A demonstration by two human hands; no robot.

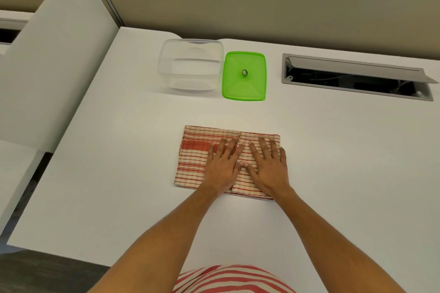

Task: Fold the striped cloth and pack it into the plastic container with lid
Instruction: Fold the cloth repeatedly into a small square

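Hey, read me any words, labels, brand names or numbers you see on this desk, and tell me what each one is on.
Small round sticker in the middle of the green lid: it bears a pale mark, too small and blurred to read.
Clear container, striped cloth, desk: no text visible.

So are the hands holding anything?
No. The left hand and right hand lie flat, pressing the folded red-and-cream striped cloth near its middle.

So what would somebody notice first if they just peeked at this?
Probably the bright green lid lying at the back of the white table, just right of the clear tub. Next, the striped cloth in the middle, folded, with the left hand and right hand pressed flat on it.
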